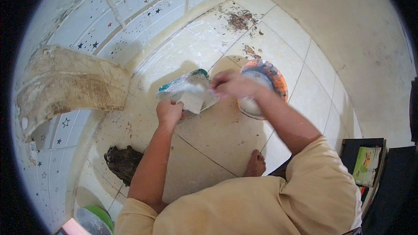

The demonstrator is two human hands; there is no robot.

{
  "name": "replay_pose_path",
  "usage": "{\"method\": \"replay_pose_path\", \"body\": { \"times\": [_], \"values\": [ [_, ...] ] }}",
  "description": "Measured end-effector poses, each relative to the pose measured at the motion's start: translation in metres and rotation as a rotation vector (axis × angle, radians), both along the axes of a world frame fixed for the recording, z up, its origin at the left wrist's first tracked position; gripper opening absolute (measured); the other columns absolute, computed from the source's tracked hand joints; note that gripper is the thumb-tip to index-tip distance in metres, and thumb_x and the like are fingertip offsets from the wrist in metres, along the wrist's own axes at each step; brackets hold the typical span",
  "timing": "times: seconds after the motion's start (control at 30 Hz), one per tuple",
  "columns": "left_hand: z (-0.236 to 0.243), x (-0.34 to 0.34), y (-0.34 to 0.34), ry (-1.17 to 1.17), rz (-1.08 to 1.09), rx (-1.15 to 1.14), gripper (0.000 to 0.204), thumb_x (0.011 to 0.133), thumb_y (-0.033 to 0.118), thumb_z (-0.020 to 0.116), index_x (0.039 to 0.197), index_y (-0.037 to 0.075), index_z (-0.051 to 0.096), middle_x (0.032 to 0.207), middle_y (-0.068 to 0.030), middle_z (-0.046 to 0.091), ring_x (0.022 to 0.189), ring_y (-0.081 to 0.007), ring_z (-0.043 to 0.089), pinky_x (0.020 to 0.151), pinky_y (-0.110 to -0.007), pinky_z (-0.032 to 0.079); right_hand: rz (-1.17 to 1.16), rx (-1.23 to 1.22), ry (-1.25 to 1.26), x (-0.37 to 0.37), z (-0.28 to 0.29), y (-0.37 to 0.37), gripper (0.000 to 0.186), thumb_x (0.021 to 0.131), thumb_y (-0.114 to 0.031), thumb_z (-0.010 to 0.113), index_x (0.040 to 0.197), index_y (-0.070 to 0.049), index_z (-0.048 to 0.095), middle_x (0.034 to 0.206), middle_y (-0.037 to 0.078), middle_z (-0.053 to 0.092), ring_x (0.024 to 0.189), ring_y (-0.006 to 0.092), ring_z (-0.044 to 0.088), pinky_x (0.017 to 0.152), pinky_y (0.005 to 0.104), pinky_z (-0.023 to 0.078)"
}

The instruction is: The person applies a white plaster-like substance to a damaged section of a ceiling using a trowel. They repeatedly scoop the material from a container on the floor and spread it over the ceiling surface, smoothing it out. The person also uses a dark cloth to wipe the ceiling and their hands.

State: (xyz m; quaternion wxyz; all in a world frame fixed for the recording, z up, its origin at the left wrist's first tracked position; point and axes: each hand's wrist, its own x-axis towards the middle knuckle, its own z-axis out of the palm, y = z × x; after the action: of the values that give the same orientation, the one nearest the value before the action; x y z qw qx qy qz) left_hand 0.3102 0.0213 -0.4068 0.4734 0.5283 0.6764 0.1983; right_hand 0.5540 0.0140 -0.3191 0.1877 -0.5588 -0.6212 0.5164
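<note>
My left hand (pixel 169 113) grips a pale, flat square piece (pixel 189 102) at the near side of a rectangular tray (pixel 165 86) smeared with white and green. To the right, my right hand (pixel 230 85) is blurred, its fingers curled near the tray's right end and partly over a round bucket (pixel 278 78) with an orange-and-grey crusted rim and whitish contents. I cannot make out whether those fingers hold anything.
Tiled floor (pixel 300 91) has scattered debris (pixel 239 19). A stained, peeled panel (pixel 74 74) juts from the star-patterned left wall. A dark lump (pixel 119 163), bare foot (pixel 256 165), green-rimmed container (pixel 98 217) and black shelf (pixel 348 156) surround me. A plain wall (pixel 348 26) stands right.
</note>
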Motion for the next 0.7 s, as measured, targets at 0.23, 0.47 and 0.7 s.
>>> {"method": "replay_pose_path", "body": {
  "times": [0.23, 0.47, 0.7],
  "values": [
    [0.021, -0.009, 0.004, 0.19, -0.047, 0.175, 0.024, 0.069, 0.025, 0.065, 0.074, 0.002, 0.069, 0.07, -0.0182, 0.065, 0.068, -0.0321, 0.064, 0.065, -0.039, 0.05, -0.449, -0.467, 0.041, 0.135, -0.002, -0.005, 0.018, 0.083, -0.017, 0.057, 0.089, 0.0, 0.063, 0.08, 0.009, 0.065, 0.073, 0.0183, 0.065, 0.065, 0.0324, 0.055],
    [0.037, -0.006, 0.01, 0.634, -0.069, 0.471, 0.023, 0.072, 0.023, 0.065, 0.081, 0.002, 0.068, 0.082, -0.0204, 0.064, 0.084, -0.0354, 0.062, 0.076, -0.04, 0.048, -0.665, -0.549, 0.081, 0.142, -0.05, -0.021, 0.022, 0.084, -0.021, 0.059, 0.089, 0.0, 0.062, 0.077, 0.01, 0.064, 0.067, 0.0194, 0.064, 0.062, 0.0343, 0.054],
    [-0.006, -0.023, 0.015, 0.43, -0.148, 0.61, 0.02, 0.081, 0.016, 0.061, 0.082, -0.005, 0.061, 0.088, -0.0246, 0.057, 0.088, -0.0401, 0.054, 0.079, -0.043, 0.043, 0.14, 0.125, -0.821, 0.144, -0.016, -0.03, 0.043, 0.074, -0.039, 0.067, 0.094, -0.001, 0.062, 0.093, 0.014, 0.063, 0.086, 0.0294, 0.063, 0.072, 0.0369, 0.053]
  ]
}}
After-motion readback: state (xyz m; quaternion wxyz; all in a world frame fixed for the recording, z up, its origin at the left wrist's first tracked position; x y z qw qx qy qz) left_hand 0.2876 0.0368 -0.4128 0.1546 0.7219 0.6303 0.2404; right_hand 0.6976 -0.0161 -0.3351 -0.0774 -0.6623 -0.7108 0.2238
